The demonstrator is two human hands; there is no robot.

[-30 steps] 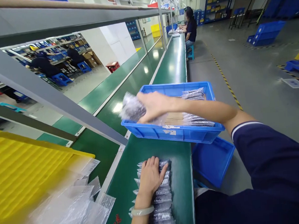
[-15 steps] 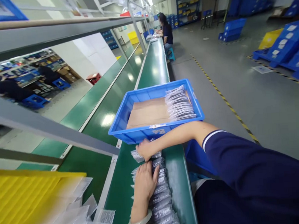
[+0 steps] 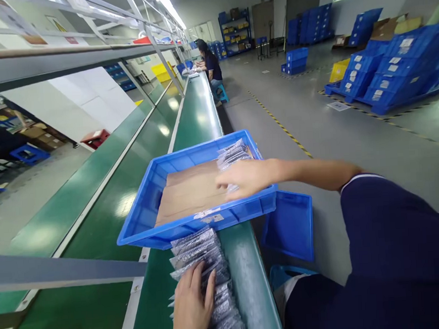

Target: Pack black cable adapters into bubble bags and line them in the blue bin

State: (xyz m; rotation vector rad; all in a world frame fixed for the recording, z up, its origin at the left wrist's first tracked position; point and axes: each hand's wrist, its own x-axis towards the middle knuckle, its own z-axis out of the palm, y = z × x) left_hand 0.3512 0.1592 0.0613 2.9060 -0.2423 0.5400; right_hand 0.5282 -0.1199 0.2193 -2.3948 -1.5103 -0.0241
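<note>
Head: illegible label (image 3: 212, 218) on bin (image 3: 241, 213)

Bin (image 3: 244, 210) sits on bench (image 3: 244, 262); cardboard sheet (image 3: 191, 188) lies inside, packets (image 3: 233, 152) at bin's right end, right hand (image 3: 248, 177) over them. Packet row (image 3: 222, 291) lies on bench before bin, left hand (image 3: 193, 305) on it. Second bin (image 3: 290, 224) lower, right of bench.

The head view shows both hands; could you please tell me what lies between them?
In the head view, bagged packets and the blue bin's near wall lie between the left hand and right hand.
</note>
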